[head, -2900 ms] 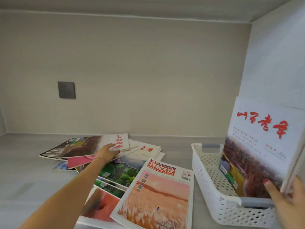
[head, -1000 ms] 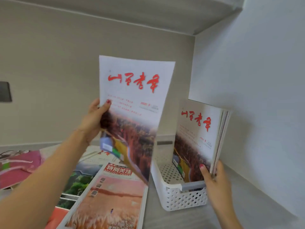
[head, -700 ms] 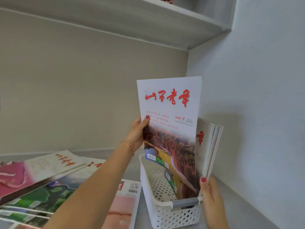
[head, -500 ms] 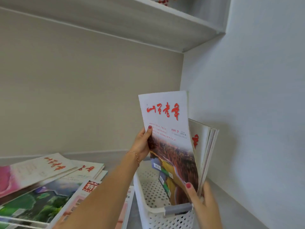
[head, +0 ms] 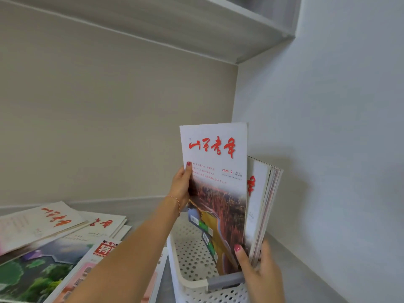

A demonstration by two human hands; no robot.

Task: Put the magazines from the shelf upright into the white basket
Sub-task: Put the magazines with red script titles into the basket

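Magazine now down against the stack in basket; left hand grips its edge, right hand pinches both—should seat bottom edge flush before the left lets go.

Grey shelf running into the right-hand corner, and the white basket sits on it near that corner. Over toward the left edge, loose magazines lie flat, overlapping in a fanned pile.
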